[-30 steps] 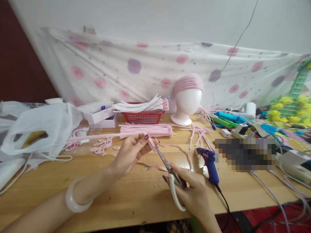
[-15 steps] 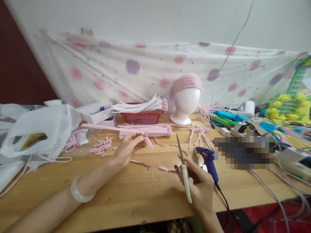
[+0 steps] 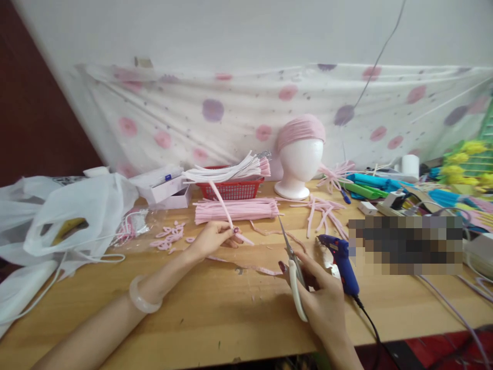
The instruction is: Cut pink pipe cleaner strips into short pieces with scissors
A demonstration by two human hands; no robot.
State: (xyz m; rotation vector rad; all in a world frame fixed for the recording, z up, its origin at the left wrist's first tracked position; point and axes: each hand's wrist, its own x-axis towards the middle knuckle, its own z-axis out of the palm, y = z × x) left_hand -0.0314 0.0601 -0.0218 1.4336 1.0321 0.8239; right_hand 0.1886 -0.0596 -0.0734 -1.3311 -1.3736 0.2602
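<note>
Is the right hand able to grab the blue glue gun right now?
Probably not straight away, because the right hand is full, holding the scissors. But the blue glue gun lies close beside it, and nothing seems to stand between them.

- I see the left forearm [image 3: 103, 324] reaching forward, bare.
- Left hand [image 3: 215, 240] pinching, thumb against fingers.
- Right hand [image 3: 319, 293] curled in a grip, thumb turned inward.
- The hands are well apart.
</note>
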